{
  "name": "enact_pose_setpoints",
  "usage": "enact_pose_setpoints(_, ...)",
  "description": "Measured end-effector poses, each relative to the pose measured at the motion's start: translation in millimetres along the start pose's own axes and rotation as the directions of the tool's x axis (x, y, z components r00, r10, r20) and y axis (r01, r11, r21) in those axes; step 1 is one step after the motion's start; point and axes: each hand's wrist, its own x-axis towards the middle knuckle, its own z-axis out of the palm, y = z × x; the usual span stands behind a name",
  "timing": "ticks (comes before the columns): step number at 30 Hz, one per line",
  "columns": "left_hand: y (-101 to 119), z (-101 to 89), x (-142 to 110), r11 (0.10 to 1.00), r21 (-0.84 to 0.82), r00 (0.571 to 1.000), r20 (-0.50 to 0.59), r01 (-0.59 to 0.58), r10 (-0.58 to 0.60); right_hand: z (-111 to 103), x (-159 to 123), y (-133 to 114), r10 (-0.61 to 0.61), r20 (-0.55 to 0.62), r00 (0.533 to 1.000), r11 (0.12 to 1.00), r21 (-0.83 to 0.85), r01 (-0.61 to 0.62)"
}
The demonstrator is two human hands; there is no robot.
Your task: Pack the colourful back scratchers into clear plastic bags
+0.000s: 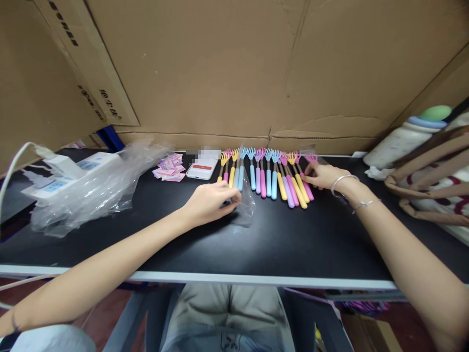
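Scratchers [263, 183] with small hand-shaped heads are laid side by side in a row across the desk [293, 244], their heads pointed toward the cardboard wall [220, 73]. At the row's left part, a clear bag [248, 203] is pinched narrowly between the fingers of the left hand [212, 201]; whether a blue-handled scratcher is covered or enclosed by it cannot be told. The rightmost scratchers are touched by the bent fingers of the right hand [324, 177]; whether one is gripped cannot be determined. Cards [169, 167] and a phone [203, 167] are placed left of the row.
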Motion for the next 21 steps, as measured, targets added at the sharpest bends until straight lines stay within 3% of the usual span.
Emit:
enact_pose_setpoints(6,0,1.1,0,1.000,-0.006,1.000,0.017,-0.003,0.004,4,1,-1,-0.026,-0.040,0.999,0.994,-0.106,0.022)
enact_pose_setpoints(12,0,0.2,0,1.000,0.006,1.000,0.008,-0.005,0.005,0,-7,-7,0.066,-0.102,0.993,0.990,-0.117,-0.078)
enact_pose_setpoints(16,-1,-0.5,0,1.000,0.000,1.000,0.007,-0.009,0.009,-15,-16,-4,0.129,-0.197,0.972,0.987,-0.068,-0.145)
enact_pose_setpoints(21,-1,-0.5,0,1.000,-0.004,1.000,0.009,0.001,-0.001,-36,-22,15,0.099,-0.242,0.965,0.991,0.107,-0.075)
